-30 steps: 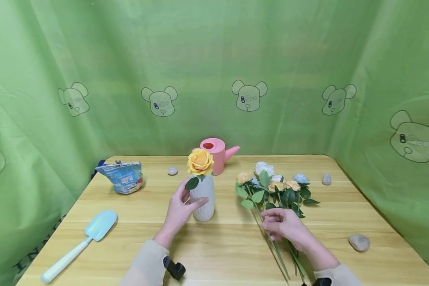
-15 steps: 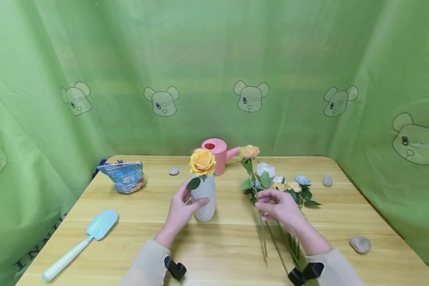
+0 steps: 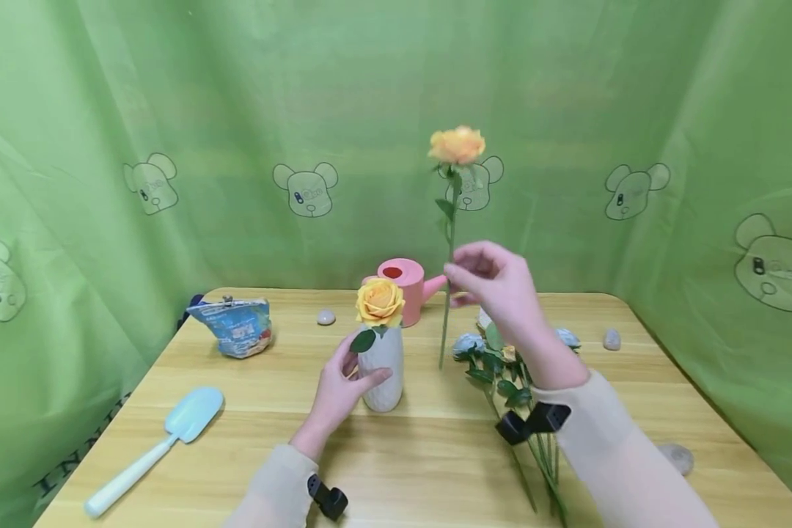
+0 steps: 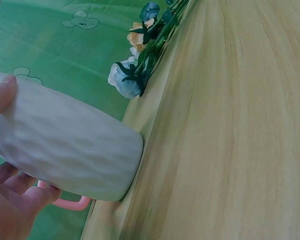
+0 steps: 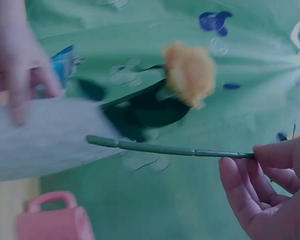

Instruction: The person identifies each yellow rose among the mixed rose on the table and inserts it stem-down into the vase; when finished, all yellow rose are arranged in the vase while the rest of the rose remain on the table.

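Note:
My left hand (image 3: pixel 339 389) grips the white textured vase (image 3: pixel 386 370), thumb in front and fingers around its far side. The vase stands upright on the table with a yellow rose (image 3: pixel 379 302) in it. In the left wrist view, thumb and fingers lie on either side of the vase (image 4: pixel 75 142). My right hand (image 3: pixel 498 286) pinches the green stem of a peach-orange rose (image 3: pixel 457 147), held upright above the table to the right of the vase. The right wrist view shows the stem's bare lower end (image 5: pixel 155 148) pointing toward the vase mouth.
Several white, blue and peach flowers (image 3: pixel 501 367) lie right of the vase, partly hidden by the right arm. A pink watering can (image 3: pixel 409 282) stands behind the vase. A blue bag (image 3: pixel 237 330), a light-blue trowel (image 3: pixel 191 414) and several stones, one grey (image 3: pixel 676 458), lie around.
My right hand has lifted the peach-orange rose up and away from the flowers on the table, bringing its stem upright. The left hand has stayed on the vase.

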A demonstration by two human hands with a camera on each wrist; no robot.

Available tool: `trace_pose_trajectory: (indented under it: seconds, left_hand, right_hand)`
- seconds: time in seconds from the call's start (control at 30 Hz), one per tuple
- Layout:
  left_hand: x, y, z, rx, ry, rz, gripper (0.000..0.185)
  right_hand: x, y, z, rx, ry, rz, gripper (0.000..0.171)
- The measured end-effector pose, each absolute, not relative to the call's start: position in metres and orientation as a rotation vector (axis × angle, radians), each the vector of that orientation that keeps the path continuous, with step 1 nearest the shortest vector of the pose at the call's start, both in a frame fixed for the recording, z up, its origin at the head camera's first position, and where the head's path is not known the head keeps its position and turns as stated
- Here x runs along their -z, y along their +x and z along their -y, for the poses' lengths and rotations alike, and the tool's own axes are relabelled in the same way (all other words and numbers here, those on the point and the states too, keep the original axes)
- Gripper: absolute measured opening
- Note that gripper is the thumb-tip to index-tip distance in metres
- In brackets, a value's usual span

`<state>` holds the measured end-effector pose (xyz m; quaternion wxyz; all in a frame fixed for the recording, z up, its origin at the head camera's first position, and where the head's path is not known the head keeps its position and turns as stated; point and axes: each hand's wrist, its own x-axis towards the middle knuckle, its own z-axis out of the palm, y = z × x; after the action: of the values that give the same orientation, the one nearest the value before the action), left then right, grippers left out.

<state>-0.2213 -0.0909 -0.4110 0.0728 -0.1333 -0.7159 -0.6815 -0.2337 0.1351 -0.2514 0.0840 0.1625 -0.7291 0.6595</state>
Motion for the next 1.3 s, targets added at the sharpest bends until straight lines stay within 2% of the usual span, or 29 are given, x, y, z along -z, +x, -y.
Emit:
trace_pose_trajectory:
  seconds: [0.2, 0.37, 0.53, 0.97, 1.13, 1.3]
  left_hand:
    - [0.412, -0.222, 0.090, 2.058, -0.399, 2.139, 0.068]
    - [0.423, -0.231, 0.088, 2.054, -0.401, 2.154, 0.069]
    - [0.440, -0.241, 0.086, 2.030, -0.406, 2.150, 0.070]
    - [0.442, -0.242, 0.089, 2.005, -0.401, 2.154, 0.070]
    - [0.430, -0.235, 0.090, 2.015, -0.429, 2.139, 0.069]
    - [0.415, -0.226, 0.092, 2.018, -0.396, 2.176, 0.071]
  right_hand:
    - [0.215, -0.252, -0.107, -1.958, 0.502, 1.959, 0.023]
    - [0.208, -0.269, -0.091, -1.976, 0.566, 1.779, 0.018]
    - [0.223, -0.284, -0.080, -1.976, 0.561, 1.722, 0.019]
    - [0.275, -0.287, -0.075, -1.813, 0.680, 2.123, 0.020]
    - [0.284, -0.285, -0.081, -1.725, 0.735, 2.286, 0.021]
    - [0.295, -0.284, -0.102, -1.763, 0.647, 2.408, 0.023]
